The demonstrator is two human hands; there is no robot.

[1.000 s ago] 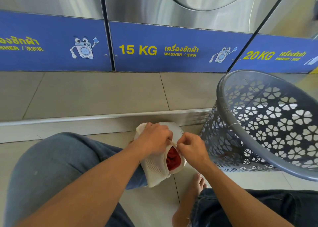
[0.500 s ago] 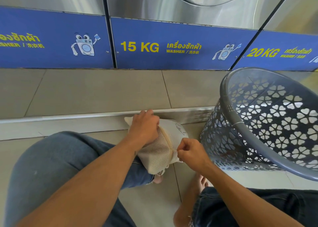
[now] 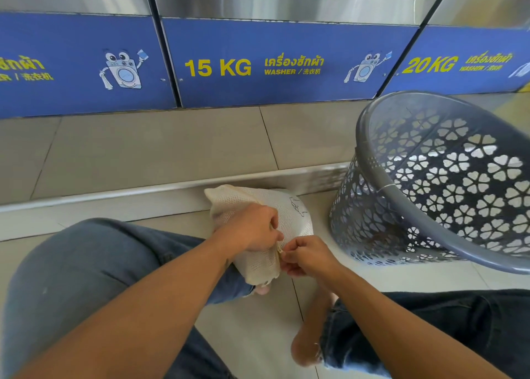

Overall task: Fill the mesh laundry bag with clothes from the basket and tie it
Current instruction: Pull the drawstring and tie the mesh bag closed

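My left hand [image 3: 252,229] is closed over the top of the mesh laundry bag [image 3: 289,215], fingers curled down and bunching the cream netting against my knee. My right hand [image 3: 308,256] is pinched nearly shut just beside it, thumb and forefinger nipping something small at the bag's edge; I think it is a zip pull or cord end [image 3: 279,251], but it is too tiny here for me to say which.

The bag sits on the tiled floor [image 3: 252,330] between my legs, leaning on my left jeans leg [image 3: 94,264], its far corner pointing toward the step below the washers [image 3: 275,63]. It looks plump and closed over; I see no clothing showing through an opening from this angle.

I judge it light and thoroughly soft: it will slump and fold wherever I press, so a grip on the body only gathers slack. The netting gives good purchase and shouldn't slip, but the closure is fiddly, so the mouth edge is where to hold, one hand bracing the fabric taut, the other working the fastening. To lift it later I would take the gathered neck.

The grey plastic laundry basket [image 3: 370,160], with flower cut-outs, stands tipped to my right, near the bag but apart from it, and what I see of its inside looks bare.
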